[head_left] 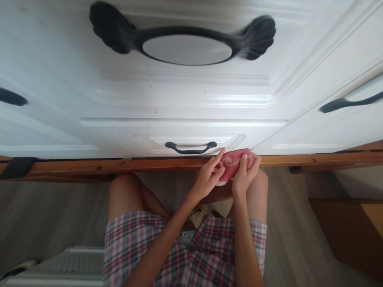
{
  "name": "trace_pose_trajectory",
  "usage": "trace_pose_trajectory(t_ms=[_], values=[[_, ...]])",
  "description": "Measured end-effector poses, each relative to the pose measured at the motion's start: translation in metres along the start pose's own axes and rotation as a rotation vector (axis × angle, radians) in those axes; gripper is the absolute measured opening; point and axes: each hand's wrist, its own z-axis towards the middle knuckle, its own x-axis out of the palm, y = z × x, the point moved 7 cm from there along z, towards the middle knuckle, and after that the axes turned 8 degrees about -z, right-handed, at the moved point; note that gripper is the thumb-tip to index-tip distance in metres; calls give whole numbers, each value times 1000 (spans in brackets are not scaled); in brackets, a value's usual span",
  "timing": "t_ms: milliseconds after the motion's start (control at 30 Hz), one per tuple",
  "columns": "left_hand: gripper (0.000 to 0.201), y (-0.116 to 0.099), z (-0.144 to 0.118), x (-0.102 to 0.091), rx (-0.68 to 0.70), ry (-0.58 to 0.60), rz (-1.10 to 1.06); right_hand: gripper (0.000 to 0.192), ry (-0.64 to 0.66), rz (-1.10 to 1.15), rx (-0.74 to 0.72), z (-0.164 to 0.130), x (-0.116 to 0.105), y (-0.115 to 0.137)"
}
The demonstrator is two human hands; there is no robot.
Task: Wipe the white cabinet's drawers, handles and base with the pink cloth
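Head view, items as seen from above your knees.

Item: red cloth (231, 163). You hold it bunched between both hands, just under the lowest drawer front and against the wooden strip (119, 165) that runs along the cabinet's foot.

Item: your left hand (209, 177). Fingers curled onto the cloth's near-left edge, forefinger stretched up along it, pinching the fabric.

Item: your right hand (243, 175). Closed on the cloth's right side, thumb on top, fingers wrapped behind.

Item: small black drawer handle (190, 148). Just above and left of your left hand, untouched.

Item: large black handle with pale oval centre (182, 40). Well above both hands, on the upper drawer front.

Item: white cabinet fronts (89, 99). They fill the space above your hands.

Item: plaid shorts (209, 247) and bare knees, below your wrists.

Item: pale floor (44, 215), to either side of your legs.
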Motion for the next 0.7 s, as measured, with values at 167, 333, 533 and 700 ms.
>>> trace_pose_trajectory(t_ms=[167,333,533,700], values=[[65,3,1,5,-66,32,-42,28,-27,42,4,0,-1,0],[68,2,0,11,-219,39,-218,28,-20,62,18,1,0,-1],[64,-1,-3,9,-232,38,-230,27,-61,91,39,0,-2,-6],[64,3,-3,10,-178,-1,-167,30,-109,134,58,3,-7,-14]])
